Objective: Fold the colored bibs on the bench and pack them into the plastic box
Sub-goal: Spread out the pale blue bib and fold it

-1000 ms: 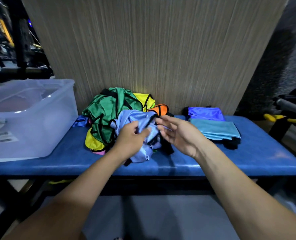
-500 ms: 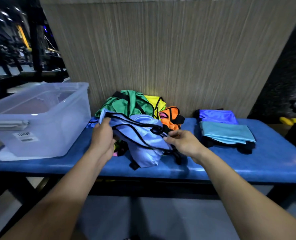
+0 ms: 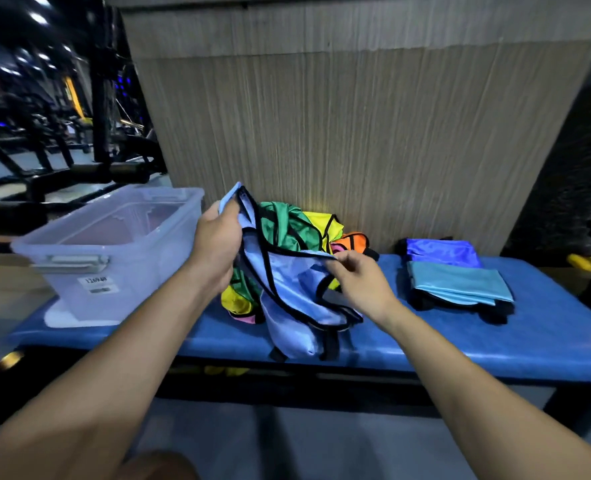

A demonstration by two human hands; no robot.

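Blue bench (image 3: pixel 425 344) against a wood-grain wall
Light-blue bib (image 3: pixel 287 289), black-trimmed, hangs crumpled; left hand (image 3: pixel 217 242) grips its top, right hand (image 3: pixel 359 280) pinches its edge

Bare blue table (image 3: pixel 408 336) lies open along the front edge; a heap of bibs (image 3: pixel 297 233) separates the plastic box (image 3: pixel 114 251) from the folded stack (image 3: pixel 460 282), a wood-grain panel (image 3: pixel 356 133) closing off the rear.
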